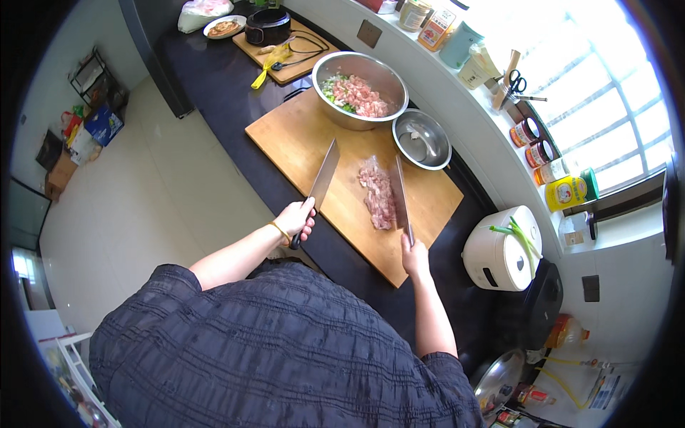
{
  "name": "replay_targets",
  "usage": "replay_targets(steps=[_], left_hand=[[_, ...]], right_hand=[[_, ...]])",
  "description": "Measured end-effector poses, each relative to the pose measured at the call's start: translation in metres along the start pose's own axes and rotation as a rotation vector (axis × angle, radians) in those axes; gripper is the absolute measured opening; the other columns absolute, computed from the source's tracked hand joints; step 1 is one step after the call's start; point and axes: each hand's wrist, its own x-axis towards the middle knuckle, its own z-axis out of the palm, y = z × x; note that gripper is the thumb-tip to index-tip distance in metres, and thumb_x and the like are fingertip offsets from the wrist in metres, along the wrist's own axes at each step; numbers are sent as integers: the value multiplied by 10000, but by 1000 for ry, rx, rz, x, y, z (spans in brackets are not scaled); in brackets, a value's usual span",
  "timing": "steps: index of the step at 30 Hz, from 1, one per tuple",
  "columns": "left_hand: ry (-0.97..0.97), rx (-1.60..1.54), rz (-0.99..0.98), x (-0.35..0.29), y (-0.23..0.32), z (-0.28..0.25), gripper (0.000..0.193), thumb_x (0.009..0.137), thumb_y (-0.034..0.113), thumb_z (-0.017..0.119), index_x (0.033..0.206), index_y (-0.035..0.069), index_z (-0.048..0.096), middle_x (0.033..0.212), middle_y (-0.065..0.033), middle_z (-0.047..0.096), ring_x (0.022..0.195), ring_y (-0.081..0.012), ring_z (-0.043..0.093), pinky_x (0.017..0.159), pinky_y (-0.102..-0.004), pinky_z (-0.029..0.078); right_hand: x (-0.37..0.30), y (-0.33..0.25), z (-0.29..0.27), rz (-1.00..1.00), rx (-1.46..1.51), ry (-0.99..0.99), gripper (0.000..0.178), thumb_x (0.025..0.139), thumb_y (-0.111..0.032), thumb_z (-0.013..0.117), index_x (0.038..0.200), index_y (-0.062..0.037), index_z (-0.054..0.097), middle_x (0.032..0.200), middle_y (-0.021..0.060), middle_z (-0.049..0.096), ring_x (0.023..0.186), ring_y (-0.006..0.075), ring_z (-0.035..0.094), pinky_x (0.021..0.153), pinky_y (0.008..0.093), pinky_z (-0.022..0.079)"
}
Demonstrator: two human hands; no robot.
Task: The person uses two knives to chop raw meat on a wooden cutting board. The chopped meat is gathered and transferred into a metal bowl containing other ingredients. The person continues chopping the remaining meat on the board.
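A strip of chopped pink meat [377, 194] lies on the wooden cutting board [300, 139], toward its right half. Two cleavers are at work over it. The right cleaver [401, 191] stands edge-down just beside the meat on its right, touching or nearly touching the pile; I cannot tell which. The right hand [414, 255] is wrapped tight around its handle at the near edge of the board. The left cleaver [323, 176] is lifted and tilted, its blade angled up over the bare wood, well left of the meat. The left hand [295, 219] is fisted around that dark handle, a thin gold bracelet [280, 231] on the wrist.

At the far end of the board sits a large steel bowl [360, 89] holding minced pink meat with green and white bits. Just beside it to the right rests a smaller steel bowl [422, 138]. The board lies on a dark countertop [214, 93]. To the right, near the window ledge, stands a white rice cooker [501, 250] with green scallion stalks [524, 240] laid across its lid. Further back on the counter is a second wooden board [285, 50] with a black pot [267, 27] on it.
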Motion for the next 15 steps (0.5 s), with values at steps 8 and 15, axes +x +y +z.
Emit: replay_targets(steps=[8, 15], left_hand=[[14, 10, 9, 0, 2, 2, 331, 886, 422, 400, 804, 102, 393, 571, 17, 393, 416, -63, 353, 352, -205, 335], [16, 18, 10, 1, 2, 1, 322, 893, 410, 390, 804, 101, 391, 568, 15, 397, 413, -62, 353, 346, -202, 335]], right_hand=[[1, 6, -3, -43, 19, 124, 449, 828, -419, 490, 850, 23, 569, 735, 254, 580, 792, 396, 572, 677, 435, 449], [15, 7, -13, 2, 161, -73, 405, 852, -383, 499, 653, -33, 451, 453, 22, 440, 337, 125, 428, 329, 287, 340]])
